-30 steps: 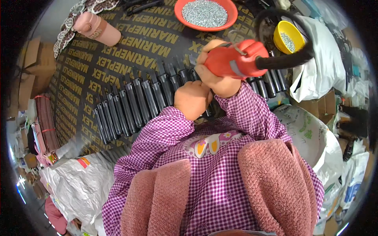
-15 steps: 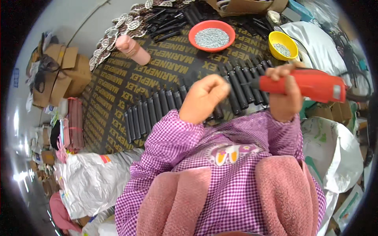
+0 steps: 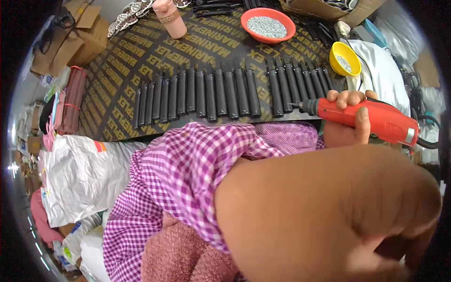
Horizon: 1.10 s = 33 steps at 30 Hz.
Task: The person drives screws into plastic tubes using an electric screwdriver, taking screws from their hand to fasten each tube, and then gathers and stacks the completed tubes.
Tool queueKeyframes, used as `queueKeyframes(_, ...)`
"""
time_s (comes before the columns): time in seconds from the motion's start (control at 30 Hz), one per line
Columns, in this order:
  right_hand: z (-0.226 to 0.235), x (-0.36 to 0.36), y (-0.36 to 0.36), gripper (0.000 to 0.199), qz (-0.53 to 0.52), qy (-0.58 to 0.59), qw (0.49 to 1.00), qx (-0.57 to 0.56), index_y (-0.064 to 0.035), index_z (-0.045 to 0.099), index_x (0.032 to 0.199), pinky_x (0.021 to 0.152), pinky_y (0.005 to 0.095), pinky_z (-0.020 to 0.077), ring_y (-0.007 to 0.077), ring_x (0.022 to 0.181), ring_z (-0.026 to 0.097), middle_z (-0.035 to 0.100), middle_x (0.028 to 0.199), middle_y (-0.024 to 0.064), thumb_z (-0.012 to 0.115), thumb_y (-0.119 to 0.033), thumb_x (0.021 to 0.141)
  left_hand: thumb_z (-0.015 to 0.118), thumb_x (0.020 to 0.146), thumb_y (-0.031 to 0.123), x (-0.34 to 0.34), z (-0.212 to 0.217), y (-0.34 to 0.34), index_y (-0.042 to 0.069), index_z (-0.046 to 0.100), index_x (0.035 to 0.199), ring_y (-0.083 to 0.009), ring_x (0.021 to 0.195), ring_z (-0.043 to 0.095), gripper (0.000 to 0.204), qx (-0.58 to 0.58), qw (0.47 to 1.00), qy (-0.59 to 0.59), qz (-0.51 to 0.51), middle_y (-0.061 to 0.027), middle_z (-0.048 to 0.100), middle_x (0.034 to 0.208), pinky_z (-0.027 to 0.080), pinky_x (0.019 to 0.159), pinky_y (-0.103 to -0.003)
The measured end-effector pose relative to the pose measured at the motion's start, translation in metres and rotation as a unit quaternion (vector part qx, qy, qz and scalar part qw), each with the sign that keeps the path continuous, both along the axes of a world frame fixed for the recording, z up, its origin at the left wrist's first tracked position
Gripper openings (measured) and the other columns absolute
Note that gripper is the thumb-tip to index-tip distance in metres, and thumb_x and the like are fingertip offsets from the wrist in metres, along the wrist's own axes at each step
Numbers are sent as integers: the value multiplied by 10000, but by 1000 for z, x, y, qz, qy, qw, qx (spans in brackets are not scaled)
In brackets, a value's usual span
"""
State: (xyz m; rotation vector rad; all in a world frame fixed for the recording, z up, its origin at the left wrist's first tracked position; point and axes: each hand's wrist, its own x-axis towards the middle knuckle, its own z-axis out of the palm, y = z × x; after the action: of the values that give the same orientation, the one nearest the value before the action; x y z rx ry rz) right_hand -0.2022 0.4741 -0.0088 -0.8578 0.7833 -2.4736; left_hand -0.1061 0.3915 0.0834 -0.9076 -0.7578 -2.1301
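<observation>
My right hand (image 3: pixel 350 115) is wrapped round a red electric screwdriver (image 3: pixel 387 123). The tool lies almost level, its dark nose and thin bit pointing left, close to the right-hand black handles (image 3: pixel 276 94). A longer row of black handles (image 3: pixel 200 96) lies side by side along the table's near edge, each with a narrower tip facing away from me. Very large and close, my left hand (image 3: pixel 399 207) crosses the lower right. Its curled fingers are smeared by motion, and whether they hold anything is hidden. The left forearm covers part of my checked purple smock (image 3: pixel 188 155).
A red bowl (image 3: pixel 291 29) of small silvery pieces and a yellow bowl (image 3: pixel 334 61) stand on the patterned table (image 3: pixel 122 101). Behind are a pink bottle (image 3: pixel 171 21) and a cardboard box (image 3: pixel 324 10). A black cable (image 3: pixel 430 143) trails from the screwdriver. White bags (image 3: pixel 80 178) lie at left.
My left hand has swung from above the handles toward the lower right, close to the view. The screwdriver remains in my right hand, its nose slightly lower. The view has shifted.
</observation>
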Motion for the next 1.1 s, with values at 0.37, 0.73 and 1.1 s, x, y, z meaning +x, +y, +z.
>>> queueKeyframes(0.37,3,9,-8,412,6,18,1000,-3,-106,467,1200,757,439,412,188,768,516,548,898,54,568,-189,808,548,827,36,12,-13,4,-52,599,913,-205,707,571,133,54,998,-7,-22,-110,604,834,448,632,-280)
queueKeyframes(0.73,1,16,-13,383,27,15,999,-9,-112,479,1181,757,432,393,179,769,491,534,892,53,570,-193,817,542,838,62,17,-19,2,-46,599,922,-194,685,564,148,74,995,-56,-29,-100,599,814,442,611,-276)
queueKeyframes(1.1,11,20,-12,441,18,31,999,-11,-104,445,1233,757,449,424,192,774,529,566,921,59,555,-183,813,536,848,89,18,-21,6,-40,599,930,-184,664,557,165,99,989,-101,-38,-90,594,794,435,590,-271)
